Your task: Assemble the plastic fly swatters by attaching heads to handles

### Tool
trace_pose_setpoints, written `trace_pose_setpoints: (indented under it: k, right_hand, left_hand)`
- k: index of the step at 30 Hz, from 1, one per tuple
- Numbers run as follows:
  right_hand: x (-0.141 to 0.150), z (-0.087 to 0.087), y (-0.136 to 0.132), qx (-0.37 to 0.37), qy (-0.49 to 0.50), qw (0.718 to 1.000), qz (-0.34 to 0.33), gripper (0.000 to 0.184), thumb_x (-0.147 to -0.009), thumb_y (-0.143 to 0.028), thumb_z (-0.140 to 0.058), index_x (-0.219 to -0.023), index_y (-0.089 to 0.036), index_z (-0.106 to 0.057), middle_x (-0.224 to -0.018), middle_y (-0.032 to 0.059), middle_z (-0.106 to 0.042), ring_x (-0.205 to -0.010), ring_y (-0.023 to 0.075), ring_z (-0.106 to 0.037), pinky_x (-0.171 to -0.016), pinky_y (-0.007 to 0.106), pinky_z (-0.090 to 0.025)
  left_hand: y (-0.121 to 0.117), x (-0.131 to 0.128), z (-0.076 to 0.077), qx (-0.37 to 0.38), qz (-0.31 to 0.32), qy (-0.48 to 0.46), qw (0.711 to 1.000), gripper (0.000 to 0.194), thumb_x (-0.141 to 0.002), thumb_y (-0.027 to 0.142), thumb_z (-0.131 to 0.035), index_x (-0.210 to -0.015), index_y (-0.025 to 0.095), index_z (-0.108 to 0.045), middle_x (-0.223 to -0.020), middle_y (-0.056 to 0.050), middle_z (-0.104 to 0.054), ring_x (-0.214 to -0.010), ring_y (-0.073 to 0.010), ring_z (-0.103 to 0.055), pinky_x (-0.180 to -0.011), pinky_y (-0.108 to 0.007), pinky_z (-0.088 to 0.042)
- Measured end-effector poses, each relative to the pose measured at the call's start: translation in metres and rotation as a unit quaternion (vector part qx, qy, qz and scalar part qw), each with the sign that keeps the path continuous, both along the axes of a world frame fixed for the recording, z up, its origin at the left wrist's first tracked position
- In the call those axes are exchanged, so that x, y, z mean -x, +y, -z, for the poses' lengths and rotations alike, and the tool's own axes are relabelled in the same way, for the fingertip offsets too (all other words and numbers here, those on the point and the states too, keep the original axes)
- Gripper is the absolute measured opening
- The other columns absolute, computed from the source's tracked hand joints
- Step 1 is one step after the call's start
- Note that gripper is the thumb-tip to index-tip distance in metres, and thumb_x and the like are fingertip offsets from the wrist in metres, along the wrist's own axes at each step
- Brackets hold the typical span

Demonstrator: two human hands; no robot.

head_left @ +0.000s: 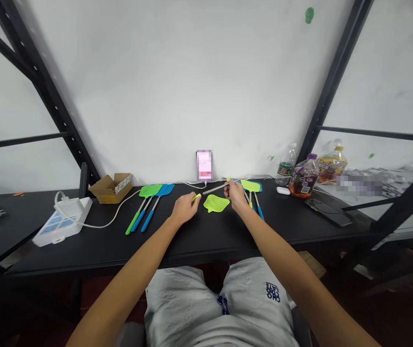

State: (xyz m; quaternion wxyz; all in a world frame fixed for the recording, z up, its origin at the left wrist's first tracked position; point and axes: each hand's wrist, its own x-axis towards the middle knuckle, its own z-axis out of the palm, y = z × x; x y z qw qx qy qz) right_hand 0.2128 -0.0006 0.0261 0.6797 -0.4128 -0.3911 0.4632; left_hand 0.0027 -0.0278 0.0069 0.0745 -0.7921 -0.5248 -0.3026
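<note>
My left hand (186, 208) is closed around a yellow-green piece (196, 197) that looks like a fly swatter handle; most of it is hidden in the fist. A thin metal rod (215, 189) is pinched in my right hand (235, 194), its free end pointing left toward that handle, with a small gap between them. Below the rod, a loose yellow-green fly swatter head (216, 203) lies flat on the black table. Beside my right hand are several fly swatters, among them a yellow-green one (250, 185) and a blue-handled one (259, 210), partly covered by the hand.
Green and blue fly swatters (149, 205) lie at left. Further left are an open cardboard box (111, 189) and a white power strip (63, 224) with a cable. A phone (205, 165) leans on the wall. Bottles (304, 177), a white case (283, 191) and a dark phone (328, 212) occupy the right.
</note>
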Motion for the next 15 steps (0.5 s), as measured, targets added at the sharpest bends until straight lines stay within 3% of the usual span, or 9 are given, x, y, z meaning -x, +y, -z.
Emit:
trace_pose_setpoints:
  k: [15]
  right_hand:
    - [0.0007, 0.0001, -0.0002, 0.007, -0.004, 1.000, -0.014, 0.034, -0.087, -0.049, -0.054, -0.072, -0.020, -0.047, -0.051, -0.0041, -0.046, -0.037, 0.0065, -0.038, -0.034, 0.020, -0.026]
  left_hand:
    - [-0.0058, -0.0011, -0.0037, -0.009, 0.102, -0.018, 0.995, 0.032, -0.097, 0.038, -0.034, -0.085, 0.020, -0.057, -0.078, -0.003, -0.059, -0.074, -0.0152, -0.055, -0.071, -0.026, -0.038]
